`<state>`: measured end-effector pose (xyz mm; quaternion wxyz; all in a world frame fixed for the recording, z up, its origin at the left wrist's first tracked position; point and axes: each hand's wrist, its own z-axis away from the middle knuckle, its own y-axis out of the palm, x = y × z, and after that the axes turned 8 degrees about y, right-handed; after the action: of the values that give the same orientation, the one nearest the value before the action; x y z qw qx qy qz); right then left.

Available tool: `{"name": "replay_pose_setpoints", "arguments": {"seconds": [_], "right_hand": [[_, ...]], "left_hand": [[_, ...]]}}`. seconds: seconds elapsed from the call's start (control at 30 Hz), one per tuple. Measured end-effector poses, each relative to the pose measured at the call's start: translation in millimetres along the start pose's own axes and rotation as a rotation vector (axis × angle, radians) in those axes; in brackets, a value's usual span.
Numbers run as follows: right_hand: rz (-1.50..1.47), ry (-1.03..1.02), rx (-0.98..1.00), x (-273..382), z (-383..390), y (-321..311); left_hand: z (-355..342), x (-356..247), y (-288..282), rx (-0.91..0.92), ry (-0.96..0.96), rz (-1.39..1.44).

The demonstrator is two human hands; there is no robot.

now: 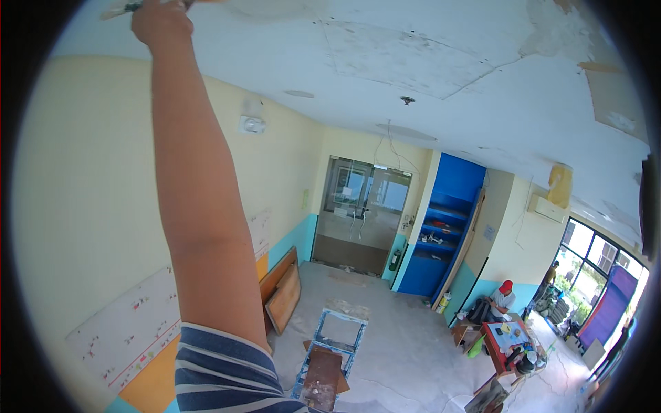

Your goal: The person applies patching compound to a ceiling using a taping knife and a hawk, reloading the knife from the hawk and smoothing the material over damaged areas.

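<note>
My left arm, in a blue-and-grey striped sleeve, stretches up to the white ceiling (275,62). At the top left my left hand (163,24) is closed around what looks like a putty knife (122,9), a flat tool with a pale edge. The picture's upper edge cuts off most of the tool and part of the fingers. Patches and stains mark the ceiling, including a rough panel (406,58) with dark specks. My right hand is out of view.
Below stands a paint-spattered blue stepladder (358,344) with a brown board (322,378). Boards (284,299) lean on the left wall. A person in a red cap (501,299) sits by a cluttered table (508,335). Loose wires (394,141) and a sprinkler head (407,100) hang from the ceiling.
</note>
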<state>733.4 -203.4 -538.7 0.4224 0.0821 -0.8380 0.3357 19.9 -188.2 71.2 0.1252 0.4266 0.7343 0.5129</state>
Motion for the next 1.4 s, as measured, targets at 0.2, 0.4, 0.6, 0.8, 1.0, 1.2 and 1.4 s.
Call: {"name": "replay_pose_setpoints", "arguments": {"seconds": [0.2,0.4,0.6,0.8,1.0,1.2,1.4], "right_hand": [[-0.048,0.069,0.0,-7.0,0.0,2.1],[-0.086,0.13,0.001,-19.9,-0.6,4.4],[-0.138,0.21,0.013,-52.6,-0.8,10.2],[0.072,0.197,0.096,-8.0,9.9,-0.8],[0.034,0.209,0.011,-24.0,18.0,-5.4],[0.142,0.226,0.078,-22.3,12.9,-0.8],[0.024,0.229,-0.18,-26.8,24.1,-13.2]], "left_hand": [[35.9,109.6,-8.0,0.235,-0.105,-0.591],[58.8,131.5,6.3,0.274,-0.085,-0.648],[64.1,63.3,71.1,0.38,-0.217,-0.639],[120.5,-18.5,102.7,0.396,0.045,-0.568],[159.0,-18.0,72.4,0.385,-0.071,-0.256],[88.7,142.9,10.9,0.905,0.404,-1.195],[87.1,166.6,21.6,0.328,-0.878,0.219]]}}
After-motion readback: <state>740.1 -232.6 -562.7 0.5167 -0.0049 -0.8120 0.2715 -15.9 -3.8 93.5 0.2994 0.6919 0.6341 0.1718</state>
